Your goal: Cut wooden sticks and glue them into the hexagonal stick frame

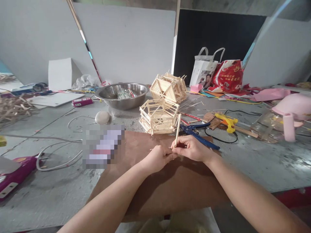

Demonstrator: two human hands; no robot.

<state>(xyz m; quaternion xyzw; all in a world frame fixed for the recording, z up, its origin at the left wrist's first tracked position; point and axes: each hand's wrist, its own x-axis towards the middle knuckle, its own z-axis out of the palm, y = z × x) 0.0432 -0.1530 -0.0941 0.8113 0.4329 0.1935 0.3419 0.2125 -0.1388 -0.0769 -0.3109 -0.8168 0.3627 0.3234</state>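
Observation:
Above a brown board (155,191), my two hands meet, fingertips close together. My right hand (193,148) is closed in a pinch on thin pale wooden sticks (178,127), which stand nearly upright from the fingers. My left hand (159,158) is also closed, its thumb and fingers pressed together at the sticks' lower end; a small stick tip shows at its far side. What lies between the fingertips is mostly hidden. Just beyond the hands sits an open, many-sided frame of wooden sticks (159,117). Behind it stands a fuller stick structure (167,89).
Blue-handled cutters (200,137) lie beside my right hand, near a yellow tool (227,122) with a black cord. A metal bowl (121,100) stands at the back. Left are a blurred-out phone-like object (104,147), cables and a purple power strip (18,174). A pink-lidded jug (269,126) stands right.

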